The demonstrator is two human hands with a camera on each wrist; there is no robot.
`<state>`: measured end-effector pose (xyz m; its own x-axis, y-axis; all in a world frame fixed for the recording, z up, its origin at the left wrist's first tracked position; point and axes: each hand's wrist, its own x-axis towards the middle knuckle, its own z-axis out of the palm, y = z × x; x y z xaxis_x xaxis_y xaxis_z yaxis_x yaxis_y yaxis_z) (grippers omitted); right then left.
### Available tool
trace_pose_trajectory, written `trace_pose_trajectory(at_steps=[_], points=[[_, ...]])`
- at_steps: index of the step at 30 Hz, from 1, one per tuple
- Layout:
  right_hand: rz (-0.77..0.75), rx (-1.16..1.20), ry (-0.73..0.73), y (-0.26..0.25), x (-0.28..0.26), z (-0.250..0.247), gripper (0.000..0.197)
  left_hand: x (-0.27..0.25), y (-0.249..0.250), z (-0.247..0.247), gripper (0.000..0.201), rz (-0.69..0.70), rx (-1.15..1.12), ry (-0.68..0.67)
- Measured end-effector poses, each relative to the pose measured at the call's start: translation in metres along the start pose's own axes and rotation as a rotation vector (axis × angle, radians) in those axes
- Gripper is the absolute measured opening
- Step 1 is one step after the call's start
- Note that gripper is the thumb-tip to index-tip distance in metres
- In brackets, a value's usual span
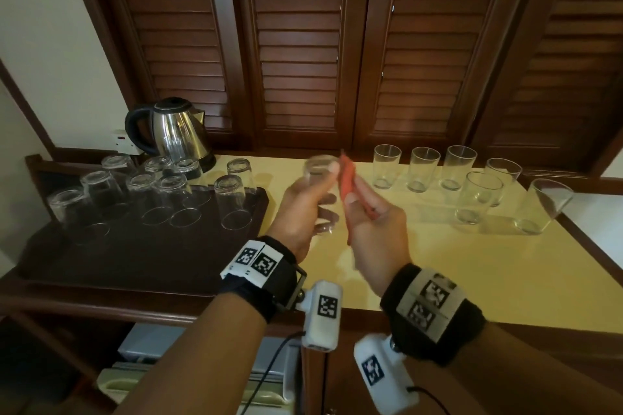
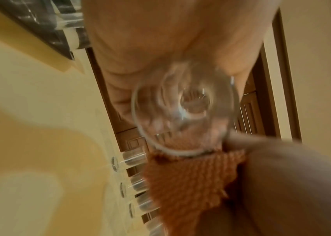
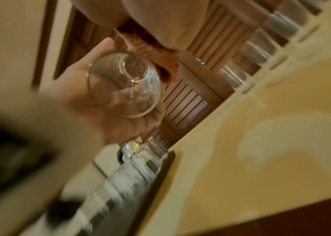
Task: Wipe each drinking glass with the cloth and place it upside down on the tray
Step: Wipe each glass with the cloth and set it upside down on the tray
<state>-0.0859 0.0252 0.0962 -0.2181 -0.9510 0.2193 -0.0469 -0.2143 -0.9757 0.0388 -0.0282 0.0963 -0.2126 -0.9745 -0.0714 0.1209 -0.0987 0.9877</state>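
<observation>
Nearest, the left hand (image 1: 305, 212) grips a drinking glass (image 1: 320, 192) mouth-down above the bench (image 1: 438, 263), while the right hand (image 1: 374, 222) pinches the orange cloth (image 1: 347, 178) alongside it, apparently mid-wipe. Wiped glasses stand inverted on the dark tray (image 1: 135, 256) at left, probably to drain, and six upright ones (image 1: 478, 197) wait at far right.

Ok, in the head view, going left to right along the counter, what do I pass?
Tray of upside-down glasses, kettle, left hand holding a glass, cloth in the right hand, upright glasses.
</observation>
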Motion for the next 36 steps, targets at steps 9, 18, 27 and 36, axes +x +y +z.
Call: trace_pose_trajectory(at_steps=[9,18,27,36], points=[[-0.015,-0.034,-0.028,0.000,-0.005,0.000,0.041,0.004,-0.002,0.004,0.061,-0.030,-0.021,0.038],[-0.040,-0.020,0.040,0.002,-0.011,-0.002,0.043,0.003,-0.002,0.005,0.056,-0.057,-0.013,-0.063],[-0.008,0.006,0.056,0.002,0.000,-0.004,0.043,0.001,-0.002,0.002,0.049,-0.104,-0.010,-0.090],[0.017,0.038,0.100,0.009,0.006,-0.006,0.042,-0.003,-0.004,-0.003,0.040,-0.122,0.002,-0.109]])
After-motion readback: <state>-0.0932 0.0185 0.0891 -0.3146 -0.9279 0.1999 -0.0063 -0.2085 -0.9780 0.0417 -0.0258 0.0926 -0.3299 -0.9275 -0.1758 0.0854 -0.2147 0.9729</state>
